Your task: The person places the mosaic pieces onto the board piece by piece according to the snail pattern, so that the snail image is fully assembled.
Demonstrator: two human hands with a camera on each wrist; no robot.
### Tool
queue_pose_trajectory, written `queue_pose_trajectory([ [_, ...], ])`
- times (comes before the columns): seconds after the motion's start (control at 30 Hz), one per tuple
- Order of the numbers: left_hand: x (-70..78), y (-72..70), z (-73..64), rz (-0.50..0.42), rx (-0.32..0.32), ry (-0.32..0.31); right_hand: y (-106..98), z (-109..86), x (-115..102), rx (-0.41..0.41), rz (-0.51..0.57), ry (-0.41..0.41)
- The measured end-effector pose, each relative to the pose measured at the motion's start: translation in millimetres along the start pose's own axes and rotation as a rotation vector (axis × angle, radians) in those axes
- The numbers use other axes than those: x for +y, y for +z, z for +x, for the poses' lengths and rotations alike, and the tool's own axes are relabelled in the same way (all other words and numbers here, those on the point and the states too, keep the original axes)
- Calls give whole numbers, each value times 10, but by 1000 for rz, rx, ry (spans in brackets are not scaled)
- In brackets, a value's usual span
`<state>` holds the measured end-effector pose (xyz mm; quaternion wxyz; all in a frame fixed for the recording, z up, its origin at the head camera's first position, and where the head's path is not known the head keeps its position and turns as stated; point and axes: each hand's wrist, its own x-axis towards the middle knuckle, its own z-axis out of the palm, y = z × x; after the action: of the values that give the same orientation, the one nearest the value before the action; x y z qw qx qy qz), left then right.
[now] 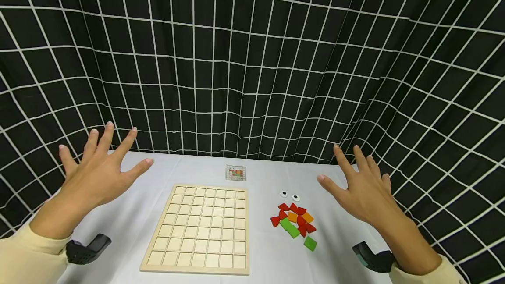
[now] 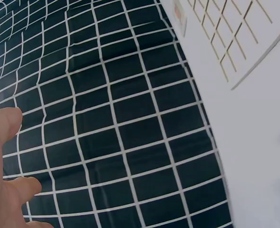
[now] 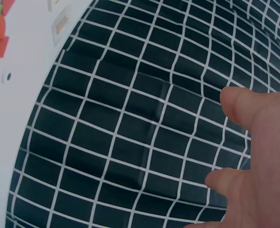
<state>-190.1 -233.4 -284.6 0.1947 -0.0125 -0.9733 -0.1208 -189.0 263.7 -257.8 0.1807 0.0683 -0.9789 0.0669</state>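
My left hand (image 1: 96,176) is raised over the table's left side with fingers spread, holding nothing. On the other side my right hand (image 1: 364,192) is held up the same way, its fingers apart. Between them lies a pale wooden grid board (image 1: 209,221) with bare square cells. To the board's right, nearest my right hand, is a loose group of small pieces: red rounded wedges (image 1: 275,221), orange squares (image 1: 292,217) and green pieces (image 1: 310,243). Two white eye pieces (image 1: 296,197) with black dots lie just behind them.
A small picture card (image 1: 236,172) with a gridded colour pattern lies behind the board. White cloth covers the table (image 1: 268,257). Black curtains (image 1: 205,65) with white grid lines stand at the back and both sides. Dark wrist mounts (image 1: 88,249) are strapped at both sleeves.
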Motion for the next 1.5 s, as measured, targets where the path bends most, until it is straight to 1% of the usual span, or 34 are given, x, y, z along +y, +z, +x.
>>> queue_pose_trajectory([
  [0.23,-2,209,-97,-25,-1,8,113,-109,33,54,34,-23],
  [0.5,-4,439,-267,-102,12,56,288,-216,89,96,95,-27],
  [0.67,-20,606,-377,-165,20,109,406,-272,122,85,123,-20],
  [0.87,-72,807,-468,-231,23,182,543,-325,153,63,163,-12],
  [0.93,-83,866,-494,-252,8,204,580,-338,161,50,165,-1],
  [1.1,-129,998,-535,-308,-56,255,672,-357,182,2,168,28],
  [1.3,-249,1106,-591,-373,-119,283,867,-354,223,-51,189,32],
  [1.4,-299,1155,-613,-404,-157,300,959,-366,254,-52,217,28],
  [1.5,-329,1205,-630,-438,-207,298,1046,-382,299,-2,275,3],
])
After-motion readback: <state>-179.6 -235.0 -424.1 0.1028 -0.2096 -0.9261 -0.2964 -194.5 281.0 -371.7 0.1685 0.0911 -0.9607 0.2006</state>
